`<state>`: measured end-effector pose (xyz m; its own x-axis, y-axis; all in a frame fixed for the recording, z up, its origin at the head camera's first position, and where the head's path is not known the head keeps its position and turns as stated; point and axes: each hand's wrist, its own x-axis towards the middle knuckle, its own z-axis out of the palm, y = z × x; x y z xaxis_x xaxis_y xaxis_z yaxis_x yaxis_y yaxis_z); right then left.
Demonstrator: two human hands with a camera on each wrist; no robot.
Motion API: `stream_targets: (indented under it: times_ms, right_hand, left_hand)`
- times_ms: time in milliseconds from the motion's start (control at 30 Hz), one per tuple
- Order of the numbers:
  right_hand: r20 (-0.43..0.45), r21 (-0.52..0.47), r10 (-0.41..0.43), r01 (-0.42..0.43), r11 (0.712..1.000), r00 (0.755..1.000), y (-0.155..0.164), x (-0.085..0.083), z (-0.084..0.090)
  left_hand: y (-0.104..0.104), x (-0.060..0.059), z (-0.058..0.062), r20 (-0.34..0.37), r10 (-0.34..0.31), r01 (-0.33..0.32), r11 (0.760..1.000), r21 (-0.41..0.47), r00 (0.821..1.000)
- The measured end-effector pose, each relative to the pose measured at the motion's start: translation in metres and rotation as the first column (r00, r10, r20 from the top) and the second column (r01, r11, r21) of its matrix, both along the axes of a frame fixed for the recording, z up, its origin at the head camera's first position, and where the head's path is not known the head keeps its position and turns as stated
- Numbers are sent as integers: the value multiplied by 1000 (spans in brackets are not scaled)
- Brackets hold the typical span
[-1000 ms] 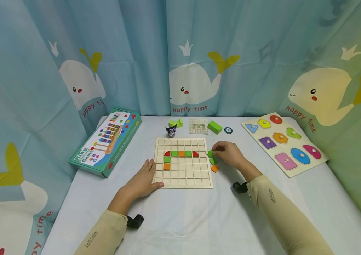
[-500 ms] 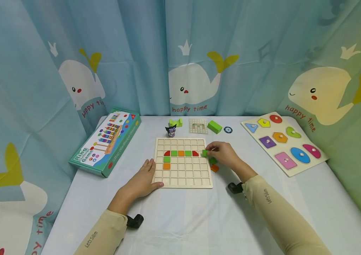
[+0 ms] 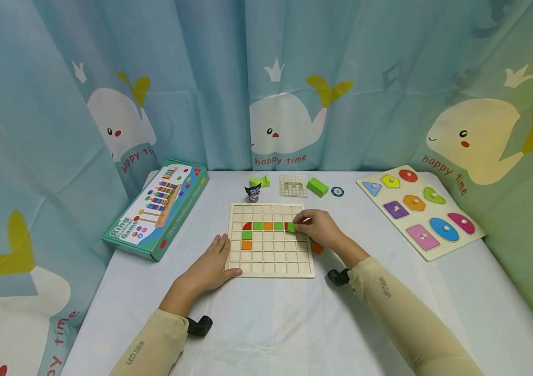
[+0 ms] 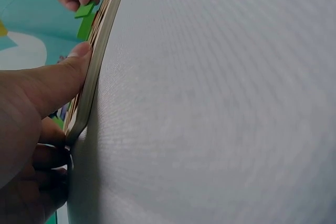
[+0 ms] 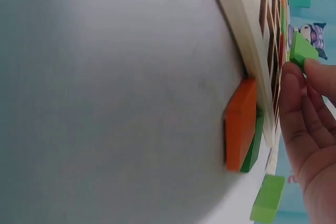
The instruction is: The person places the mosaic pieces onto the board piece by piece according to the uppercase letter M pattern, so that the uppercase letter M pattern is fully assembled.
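A wooden grid board [image 3: 276, 267] lies mid-table, with red, green and orange tiles set in one row and down a left column. My left hand [image 3: 209, 265] rests along its left edge, fingers extended and thumb at the near-left corner. Over the row's right end, my right hand [image 3: 318, 228] pinches a green square tile [image 5: 301, 51] between thumb and fingertips, raised above the board. That tile partly covers the red end piece [image 3: 286, 226]. Beside the board's right edge lie an orange tile [image 5: 241, 124] and a green one [image 5: 254, 144], under the right hand.
Behind the board stand a small dark figurine [image 3: 253, 193], a green notched block [image 3: 260, 181], a pattern card [image 3: 293, 186], a green block [image 3: 317, 187] and a round chip [image 3: 337, 191]. A game box [image 3: 155, 209] lies left, a shape puzzle [image 3: 419, 213] right.
My right hand has carried the green tile leftward from beside the board to above the row's right end. My left hand stays in place.
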<state>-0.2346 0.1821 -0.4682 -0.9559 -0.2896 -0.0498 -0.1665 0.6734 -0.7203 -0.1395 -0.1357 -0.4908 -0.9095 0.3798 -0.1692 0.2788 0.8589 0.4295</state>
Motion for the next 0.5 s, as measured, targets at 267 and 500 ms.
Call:
stream_targets:
  times_ms: [267, 500]
  right_hand:
    - [4, -14, 32, -32, 999, 999, -12, -1, -4]
    - [22, -19, 55, -54, 998, 998, -23, 0, -4]
  left_hand:
    - [0, -1, 1, 8, 2, -2, 1000, -4, 1000]
    - [-1, -1, 2, 9, 0, 0, 1000, 1, 1000]
